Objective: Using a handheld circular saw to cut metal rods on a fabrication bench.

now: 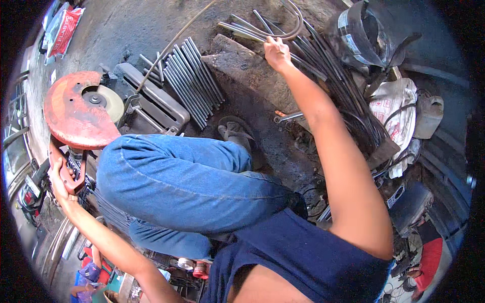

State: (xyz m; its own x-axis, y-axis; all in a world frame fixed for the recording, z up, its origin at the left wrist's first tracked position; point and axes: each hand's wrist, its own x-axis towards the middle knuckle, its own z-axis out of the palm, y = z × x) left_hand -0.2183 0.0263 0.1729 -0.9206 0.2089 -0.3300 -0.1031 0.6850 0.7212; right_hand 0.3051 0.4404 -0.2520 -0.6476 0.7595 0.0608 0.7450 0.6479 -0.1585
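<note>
My left hand (61, 179) is wrapped around the red handle of a cut-off saw (76, 113), whose round red guard partly covers a pale abrasive disc (108, 101). Beside the disc is the saw's grey metal base (151, 98) with its clamp. Stretched far forward, my right hand (277, 53) is closed on a thin metal rod (242, 31) in a loose pile; its fingertips are partly hidden. A bent, curved pipe (295, 33) lies just by this hand. Cut metal rods (189, 78) lie side by side between the saw base and my foot.
A wrench (288, 117) lies on the dirty floor. Long dark rods (336, 65), a black bucket (361, 38), a white sack (396, 118) and a plastic jug (428, 116) crowd the right. Another person (91, 272) is at lower left, another in red (429, 260) at lower right.
</note>
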